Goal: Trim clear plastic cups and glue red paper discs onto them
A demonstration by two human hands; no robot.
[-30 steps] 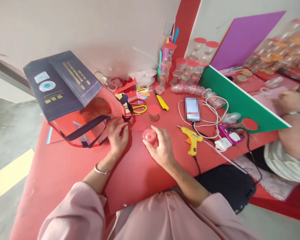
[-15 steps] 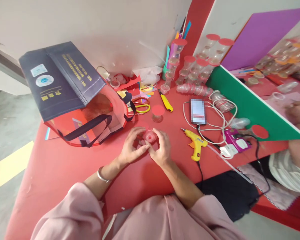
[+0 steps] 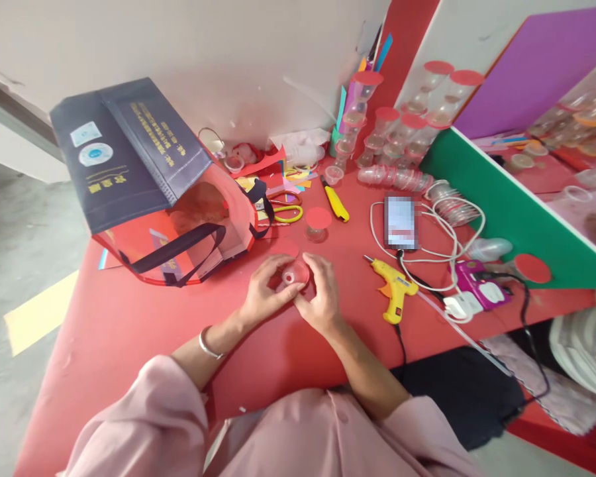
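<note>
A small clear plastic cup (image 3: 298, 270), showing the red table through it, is held between my two hands with its round end facing me. My left hand (image 3: 268, 286) curves around its left side, the thumb along its lower edge. The fingers of my right hand (image 3: 320, 291) close on its right side. Just beyond my fingertips a flat red disc (image 3: 284, 248) lies on the table. Farther back stands a clear cup piece topped with a red disc (image 3: 318, 218).
A navy and red bag (image 3: 144, 179) stands at left. Scissors (image 3: 288, 212) and a yellow utility knife (image 3: 336, 202) lie behind. At right are a yellow glue gun (image 3: 393, 285), a phone (image 3: 400, 224) with cables, a purple power strip (image 3: 479, 285), a green divider (image 3: 506, 218) and stacked cups (image 3: 390, 139).
The cup has turned in my hands and its round end has shifted left, with more of its wall showing at right. The camera view has swung slightly left.
</note>
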